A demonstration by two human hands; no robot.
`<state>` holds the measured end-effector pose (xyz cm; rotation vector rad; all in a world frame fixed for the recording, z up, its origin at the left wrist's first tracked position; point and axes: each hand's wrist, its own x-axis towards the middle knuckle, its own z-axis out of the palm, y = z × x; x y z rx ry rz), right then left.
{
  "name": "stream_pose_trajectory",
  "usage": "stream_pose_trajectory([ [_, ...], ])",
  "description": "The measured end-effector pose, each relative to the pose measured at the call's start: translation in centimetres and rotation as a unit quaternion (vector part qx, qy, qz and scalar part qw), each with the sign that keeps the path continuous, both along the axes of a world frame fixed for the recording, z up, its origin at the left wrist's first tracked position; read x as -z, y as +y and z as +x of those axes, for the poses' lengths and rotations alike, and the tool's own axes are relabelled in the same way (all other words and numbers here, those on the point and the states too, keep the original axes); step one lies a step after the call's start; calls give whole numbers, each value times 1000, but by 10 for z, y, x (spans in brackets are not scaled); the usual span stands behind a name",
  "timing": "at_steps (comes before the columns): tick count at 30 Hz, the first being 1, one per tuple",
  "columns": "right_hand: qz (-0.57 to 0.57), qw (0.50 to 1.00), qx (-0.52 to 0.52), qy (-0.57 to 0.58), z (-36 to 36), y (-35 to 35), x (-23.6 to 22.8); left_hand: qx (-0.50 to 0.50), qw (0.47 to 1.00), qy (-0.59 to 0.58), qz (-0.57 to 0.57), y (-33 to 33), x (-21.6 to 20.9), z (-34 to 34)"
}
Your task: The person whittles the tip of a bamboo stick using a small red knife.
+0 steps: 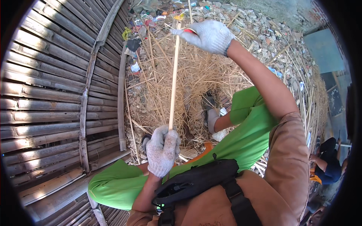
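Note:
My left hand, in a pale knit work glove, is closed round the lower part of a long, thin bamboo strip. The strip stands out away from me, its far end close to the fingers of my gloved right hand. That right hand is closed on a small tool with a red handle; my fingers cover most of it, so its kind is unclear. A thin pale sliver sticks out by the strip's far end.
A bamboo slat wall rises on the left. Shavings cover the ground ahead, with rubble and litter beyond. My green-clad leg is bent in front. At the far right, another person in dark clothes is nearby.

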<state>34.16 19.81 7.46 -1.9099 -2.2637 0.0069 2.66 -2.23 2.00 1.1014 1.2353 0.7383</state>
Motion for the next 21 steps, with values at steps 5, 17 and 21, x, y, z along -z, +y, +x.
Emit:
stream_pose_trajectory([
  [5,-1,993,80,89,36,21,-5,16,998,-56,-8,-1,-2,1],
  [17,115,959,107,234,96,-47,-83,82,989,-77,96,41,-49,34],
  [21,125,934,167,290,127,-106,-27,126,984,-67,103,43,-64,60],
])
